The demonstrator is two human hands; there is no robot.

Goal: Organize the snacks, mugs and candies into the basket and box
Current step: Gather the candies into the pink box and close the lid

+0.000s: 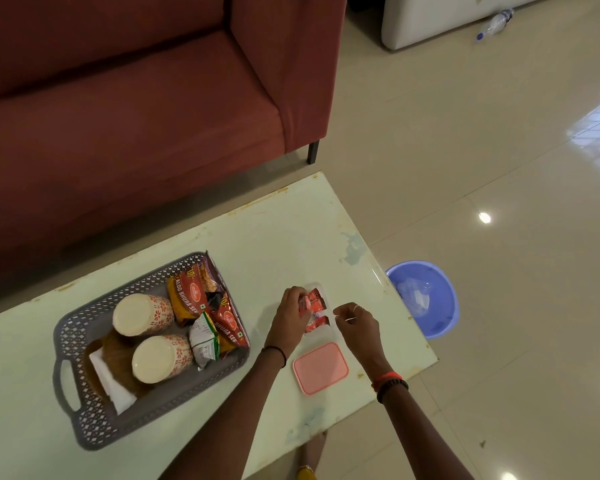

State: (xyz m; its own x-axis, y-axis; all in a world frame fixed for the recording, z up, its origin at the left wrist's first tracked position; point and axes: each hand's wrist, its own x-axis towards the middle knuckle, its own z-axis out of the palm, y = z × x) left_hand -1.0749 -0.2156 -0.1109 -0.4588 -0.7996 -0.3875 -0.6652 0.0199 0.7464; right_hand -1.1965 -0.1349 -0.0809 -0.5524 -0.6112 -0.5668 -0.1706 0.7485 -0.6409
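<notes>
A grey perforated basket (84, 327) sits on the left of the pale table (274, 237). In it lie two white mugs with red flower prints (142, 313) (160, 358), several red and orange snack packets (201, 299) and a folded napkin. To its right stands a small clear box (323, 289) holding red candies (315, 299). My left hand (291, 317) pinches a red candy over the box. My right hand (355, 320) hovers at the box's right edge with fingers curled, thumb and forefinger pinched together on a thin white thing. The pink lid (321, 368) lies just in front of the box.
A dark red sofa (118, 116) stands behind the table. A blue plastic bin (426, 299) sits on the tiled floor off the table's right end. A plastic bottle (496, 24) lies on the floor far right, beside white furniture.
</notes>
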